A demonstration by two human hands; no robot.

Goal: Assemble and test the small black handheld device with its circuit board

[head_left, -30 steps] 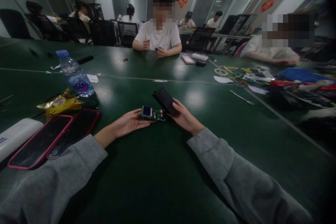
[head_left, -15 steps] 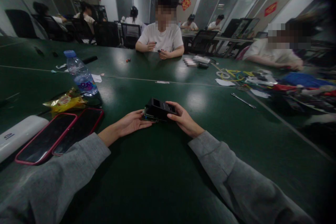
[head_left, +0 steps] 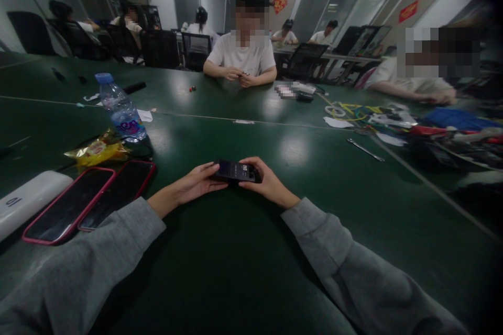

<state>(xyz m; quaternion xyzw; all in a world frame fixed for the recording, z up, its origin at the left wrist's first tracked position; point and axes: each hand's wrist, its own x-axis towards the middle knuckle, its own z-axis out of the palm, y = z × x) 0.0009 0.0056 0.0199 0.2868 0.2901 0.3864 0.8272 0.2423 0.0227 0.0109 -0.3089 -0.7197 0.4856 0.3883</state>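
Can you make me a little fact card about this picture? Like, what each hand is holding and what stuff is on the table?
Left hand: this hand holds one end of a black gadget
Right hand: this hand holds the gadget's other end
Gadget: has a dark screen
Table: green
By the left sleeve: two phones with reddish edges
Farther back on the left: a shiny yellow packet, then a bottle with a blue cap
Off to the right: a wrench
Across the table: a person in a white shirt
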